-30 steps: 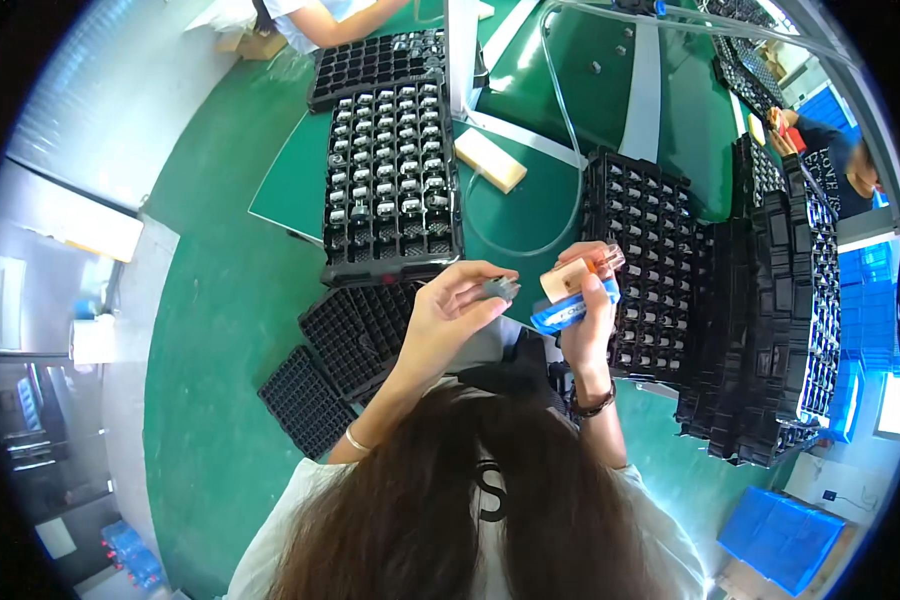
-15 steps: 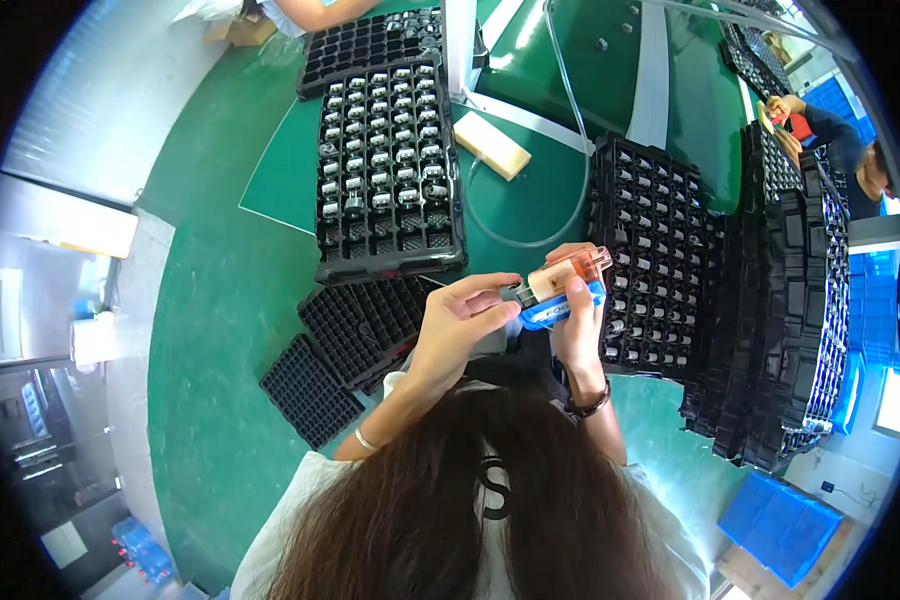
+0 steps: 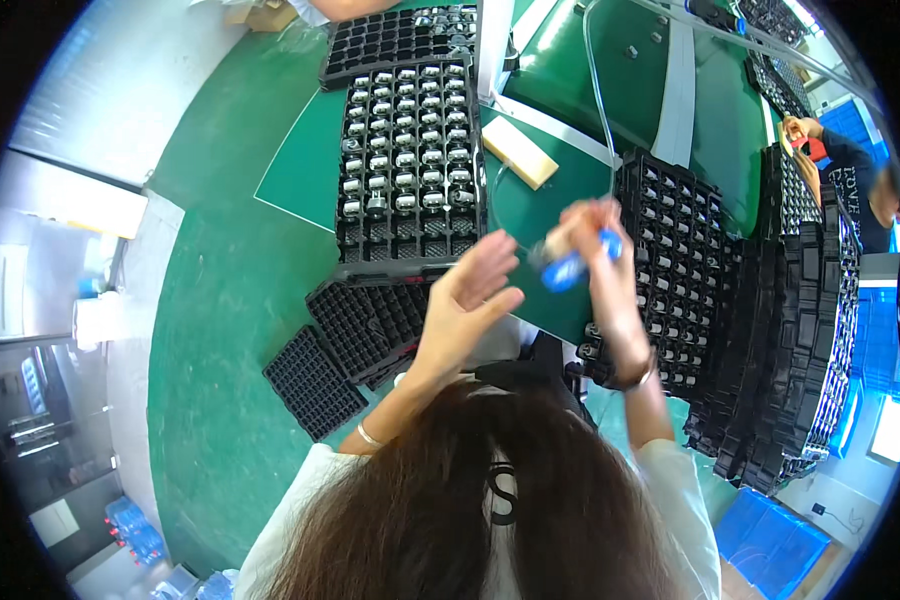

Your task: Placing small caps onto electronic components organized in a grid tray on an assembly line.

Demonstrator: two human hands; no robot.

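Note:
My left hand (image 3: 467,298) is open, fingers stretched and thumb apart, with nothing visible in it. It is near the lower right corner of a black tray (image 3: 410,250) holding rows of small white-and-black parts. Across from it, my right hand (image 3: 611,282) is closed round a small blue-and-beige handheld device (image 3: 564,272) and smeared by motion. A clear or greyish tip of the device points towards my left hand, with a gap between them. Blur hides the details of the tip.
A yellowish foam block (image 3: 520,153) lies on the green table beside a clear hose (image 3: 600,90). Right of my hands is another filled black tray (image 3: 675,260), with stacked trays (image 3: 770,350) beyond. Empty black trays (image 3: 315,383) sit lower left. A co-worker (image 3: 850,165) handles something red at far right.
My right hand has drawn the device away from my left fingers and lifted it, tilting it. My left hand has opened out of its pinch. The whole view has shifted slightly right.

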